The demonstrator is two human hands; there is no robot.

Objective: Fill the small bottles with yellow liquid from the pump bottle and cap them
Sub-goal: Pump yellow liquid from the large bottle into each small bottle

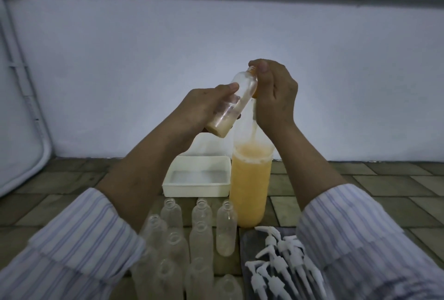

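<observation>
Head view — left hand grips tilted clear small plastic bottle, part-filled; right hand fingers close on tall yellow-liquid pump bottle head — best kept mouth under spout.

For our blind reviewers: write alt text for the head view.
The left hand tilts a small bottle under the pump bottle spout while the right hand presses the pump. Empty bottles, white pump caps and a white tray sit below.

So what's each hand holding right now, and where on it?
Left hand holds a small bottle, tilted, by its lower body. Right hand has its grip on the pump head at the small bottle's mouth.
</observation>
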